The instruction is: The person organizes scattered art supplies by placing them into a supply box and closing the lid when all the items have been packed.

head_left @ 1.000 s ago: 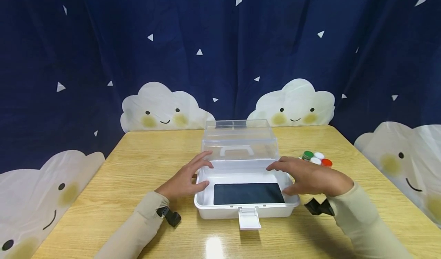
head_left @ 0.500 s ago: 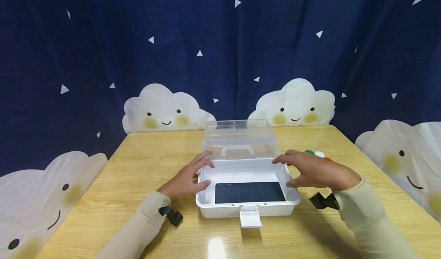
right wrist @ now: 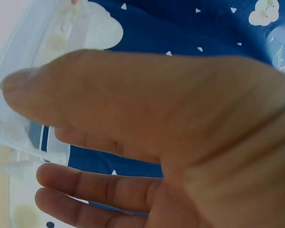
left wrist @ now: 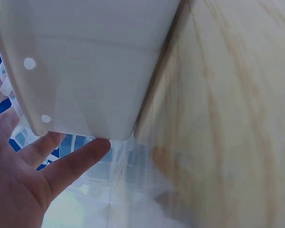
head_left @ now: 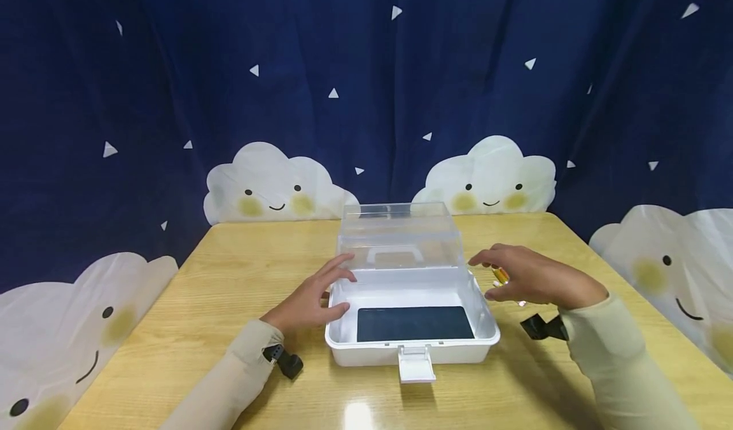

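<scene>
A white plastic box (head_left: 366, 357) with a raised clear lid (head_left: 397, 233) stands on the table. Inside it lies a flat, dark rectangular slab (head_left: 415, 324). My left hand (head_left: 312, 296) is at the box's left side, thumb and upper fingers reaching over the rim. In the left wrist view, two extended fingers touch or nearly touch the box's outer edge. To the right of the box hovers my right hand (head_left: 529, 277), fingers parted and loosely bent, holding nothing. Beneath it shows a small yellow-orange item (head_left: 501, 275), mostly hidden.
A white latch flap (head_left: 416, 365) juts from the box's front. The wooden table (head_left: 252, 245) extends on both sides, and a dark blue curtain (head_left: 286, 48) with cloud prints hangs behind and beside it. Black camera mounts sit at both wrists.
My right hand has moved right, from over the box's right rim to beside it, hiding the green, white and red caps. The left hand and the box stay nearly still.
</scene>
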`<action>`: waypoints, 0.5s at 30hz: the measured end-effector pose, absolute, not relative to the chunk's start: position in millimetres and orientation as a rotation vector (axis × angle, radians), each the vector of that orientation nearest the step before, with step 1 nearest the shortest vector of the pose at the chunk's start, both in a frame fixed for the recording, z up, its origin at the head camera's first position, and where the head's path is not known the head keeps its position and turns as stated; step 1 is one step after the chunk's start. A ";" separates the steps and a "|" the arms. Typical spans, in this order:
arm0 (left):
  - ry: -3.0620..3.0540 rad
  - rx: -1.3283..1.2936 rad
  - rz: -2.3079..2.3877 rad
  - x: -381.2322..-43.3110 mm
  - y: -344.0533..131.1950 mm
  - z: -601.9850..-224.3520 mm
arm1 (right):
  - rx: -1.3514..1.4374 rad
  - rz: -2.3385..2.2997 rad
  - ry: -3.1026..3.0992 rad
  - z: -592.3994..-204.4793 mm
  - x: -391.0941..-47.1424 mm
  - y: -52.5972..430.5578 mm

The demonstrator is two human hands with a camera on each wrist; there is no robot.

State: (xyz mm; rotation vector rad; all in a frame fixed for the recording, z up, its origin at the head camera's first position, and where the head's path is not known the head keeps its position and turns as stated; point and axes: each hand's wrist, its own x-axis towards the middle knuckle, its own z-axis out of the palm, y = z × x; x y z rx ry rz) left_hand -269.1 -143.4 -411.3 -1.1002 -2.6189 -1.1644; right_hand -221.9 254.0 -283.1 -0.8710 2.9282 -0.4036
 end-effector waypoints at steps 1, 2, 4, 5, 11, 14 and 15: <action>-2.622 -1.103 -1.168 -268.7 -143.3 -411.6 | -0.847 -0.398 2.929 -284.3 -223.1 255.1; -2.627 -1.100 -1.168 -268.3 -143.2 -411.7 | -0.824 -0.393 2.930 -285.4 -224.7 256.3; -2.631 -1.096 -1.167 -267.6 -143.1 -411.7 | -0.792 -0.375 2.935 -286.8 -228.5 258.6; -2.631 -1.093 -1.168 -267.6 -143.1 -411.3 | -0.778 -0.365 2.940 -287.3 -230.5 259.7; -2.619 -1.093 -1.170 -267.7 -143.3 -408.8 | -0.689 -0.353 2.955 -288.6 -239.8 268.2; -2.621 -1.102 -1.160 -268.4 -143.5 -410.5 | -0.650 -0.352 2.949 -291.3 -243.9 273.2; -2.624 -1.104 -1.160 -268.5 -143.5 -411.1 | -0.629 -0.353 2.949 -292.5 -244.9 274.6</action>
